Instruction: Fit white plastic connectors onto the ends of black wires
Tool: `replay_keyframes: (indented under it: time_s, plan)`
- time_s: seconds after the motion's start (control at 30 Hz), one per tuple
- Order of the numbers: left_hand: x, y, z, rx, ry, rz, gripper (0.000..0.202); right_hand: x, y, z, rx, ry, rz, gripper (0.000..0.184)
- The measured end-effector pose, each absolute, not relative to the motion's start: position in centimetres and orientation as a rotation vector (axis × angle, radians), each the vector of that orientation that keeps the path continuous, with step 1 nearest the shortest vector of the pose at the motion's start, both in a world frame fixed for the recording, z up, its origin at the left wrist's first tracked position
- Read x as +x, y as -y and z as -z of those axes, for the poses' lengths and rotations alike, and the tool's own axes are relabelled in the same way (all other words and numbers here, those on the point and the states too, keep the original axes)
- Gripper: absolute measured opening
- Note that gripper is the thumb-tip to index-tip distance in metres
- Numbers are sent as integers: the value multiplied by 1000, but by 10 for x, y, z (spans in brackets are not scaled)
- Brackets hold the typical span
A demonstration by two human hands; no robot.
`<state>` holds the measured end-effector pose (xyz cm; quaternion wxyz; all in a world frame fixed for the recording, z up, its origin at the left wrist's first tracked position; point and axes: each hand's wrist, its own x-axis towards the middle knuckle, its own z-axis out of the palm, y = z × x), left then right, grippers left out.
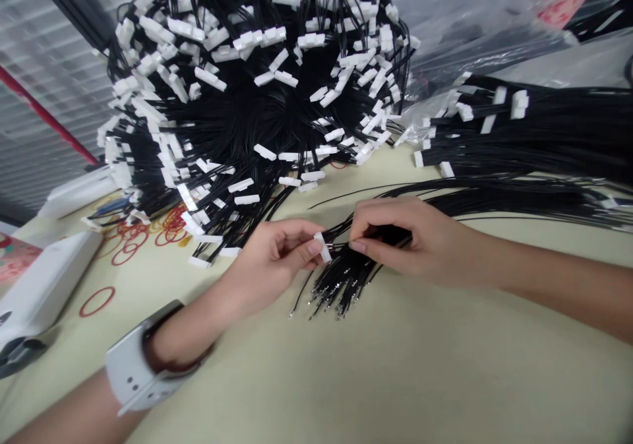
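My left hand (274, 253) pinches a small white plastic connector (322, 246) between thumb and fingers. My right hand (403, 236) is closed in a pinch on a thin black wire (341, 247) whose end meets the connector. Under both hands lies a loose bundle of black wires (346, 279) with bare metal tips pointing toward me. A grey wrist device (131, 368) is strapped to my left forearm.
A big heap of black wires with white connectors (247, 88) fills the back of the pale table (395, 365). More finished wires (519, 127) lie at the right, by clear plastic bags (469, 22). Red rubber bands (148, 233) and a white device (44, 279) sit at the left.
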<state>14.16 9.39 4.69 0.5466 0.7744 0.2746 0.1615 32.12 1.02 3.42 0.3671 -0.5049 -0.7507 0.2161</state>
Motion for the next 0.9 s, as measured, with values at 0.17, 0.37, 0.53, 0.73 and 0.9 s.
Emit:
replay_keyframes:
  time_s: [0.17, 0.37, 0.53, 0.73, 0.9]
  plan:
    - [139, -94, -46, 1932, -614, -395, 11, 320, -11, -32, -1339, 1940, -481, 14]
    - [138, -93, -45, 2017, -595, -382, 12, 316, -9, -33, -1406, 1882, -520, 12]
    - [140, -92, -47, 1972, -592, -369, 11, 315, -8, -32, -1384, 1892, -522, 11]
    - [141, -90, -47, 1952, -585, -364, 10, 314, -7, -32, -1400, 1874, -567, 11]
    - [141, -91, -46, 1923, -597, -386, 10, 312, -7, -34, -1474, 1857, -588, 11]
